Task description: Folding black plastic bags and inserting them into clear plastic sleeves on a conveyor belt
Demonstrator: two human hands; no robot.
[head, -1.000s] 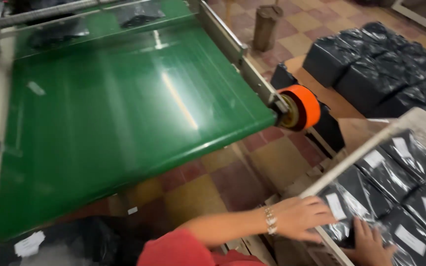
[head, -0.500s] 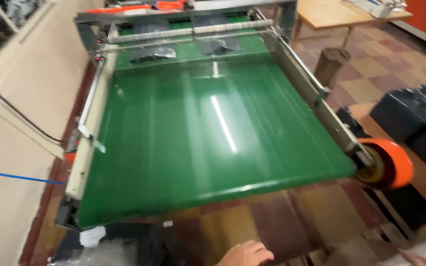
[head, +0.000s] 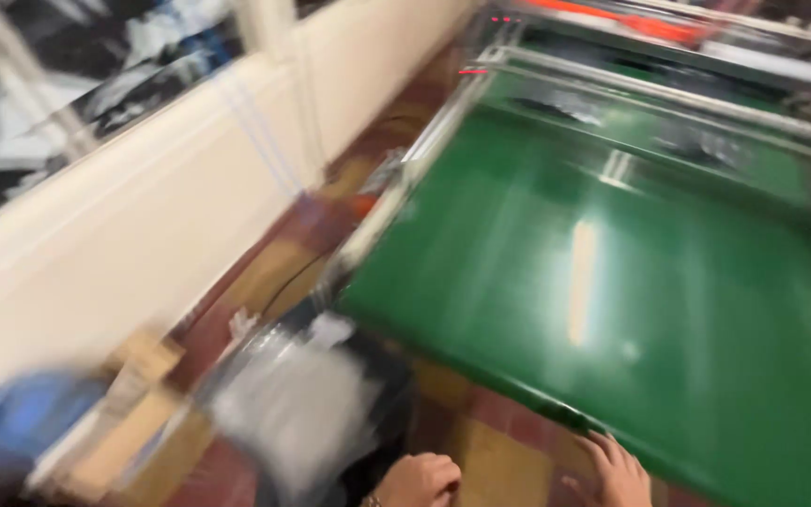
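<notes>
1. Nearest, at the bottom edge, the left hand (head: 417,480) has its fingers curled in loosely. Nothing shows inside them, though blur hides the palm.
2. Beside it, the right hand (head: 618,469) is released, its fingers spread, empty, just short of the near lip of the green conveyor belt (head: 612,282). Whether it touches the lip I cannot tell.
3. Under both hands lies the tiled floor (head: 485,451) in red and tan.
4. Left of the left hand sits a clear plastic bag (head: 298,413) with pale and dark contents, close to the belt's near corner. It is too smeared to name further.
5. By my reading the hands are between grasps. Taking hold of anything calls first for steadier aim, as the whole view is streaked.
6. Farther left there is a blue rounded object (head: 21,422), then the cream wall (head: 143,216).
7. Farthest, dark packets (head: 565,108) lie at the belt's far end, beneath metal cross-rails (head: 668,94).
</notes>
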